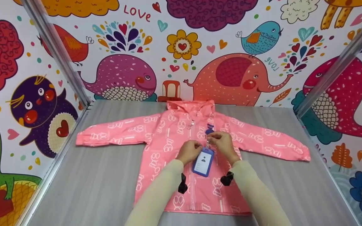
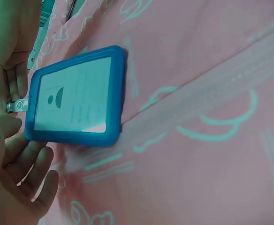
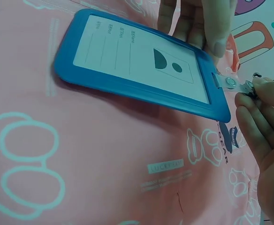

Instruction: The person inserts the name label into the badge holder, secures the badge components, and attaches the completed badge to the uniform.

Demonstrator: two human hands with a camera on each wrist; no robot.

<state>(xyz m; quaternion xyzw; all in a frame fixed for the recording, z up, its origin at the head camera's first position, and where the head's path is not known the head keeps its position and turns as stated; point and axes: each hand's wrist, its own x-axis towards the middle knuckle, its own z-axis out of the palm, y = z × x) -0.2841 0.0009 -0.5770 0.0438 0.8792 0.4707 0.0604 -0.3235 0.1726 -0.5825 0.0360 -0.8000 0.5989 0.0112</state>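
A pink hooded jacket (image 1: pixel 168 157) with white bear outlines and a front zipper lies spread with its sleeves out. Over its chest is a blue-framed badge holder (image 1: pixel 203 162) containing a white card, tilted with its strap end toward the hood. My left hand (image 1: pixel 189 152) pinches the holder's upper left corner, thumb on the front and fingers behind. With thumb and fingertips, my right hand (image 3: pixel 268 126) pinches the metal fitting on the short clear strap (image 3: pixel 230 82) at the holder's top. A dark blue shape (image 1: pixel 210 131) shows right at the right fingertips.
The jacket lies on a grey wood-grain table (image 1: pixel 105 175). Cartoon-printed walls (image 1: pixel 181 72) enclose the back and both sides, with metal posts (image 1: pixel 328 78) at the corners. The sleeves (image 1: pixel 272 142) reach out toward both sides of the table.
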